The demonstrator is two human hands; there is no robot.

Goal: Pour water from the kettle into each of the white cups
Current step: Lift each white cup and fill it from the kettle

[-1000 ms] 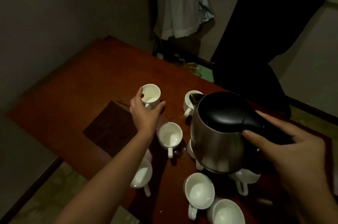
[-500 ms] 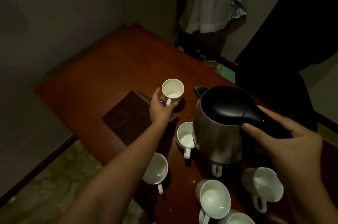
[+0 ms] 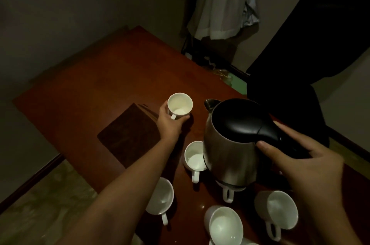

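Kettle [image 3: 230,142] first: your right hand [image 3: 306,166] has its fingers wrapped round the black handle, and the steel body hangs above the table [image 3: 104,84], upright or nearly so, with no stream visible at the spout [image 3: 210,103]. That spout points away from you and to the left, and the far cup [image 3: 180,104] stands just beyond it on that same side, so the kettle's handle-to-spout line already runs roughly toward the target. Your left hand [image 3: 170,126] is the nearer one to that cup; its thumb and fingers curl round the lower wall on the side facing you, steadying it on the table. As I judge it, the pour depends on carrying the spout a little further left over the rim, then tipping forward.

Nearer you than the kettle, more white cups stand close together: one [image 3: 194,156] partly tucked behind its left flank, one [image 3: 228,191] almost wholly hidden beneath its base with only the handle showing, and others cut off at the lower edge. The room is dim, so you cannot tell from here how much water any cup holds, nor whether the lid is latched.
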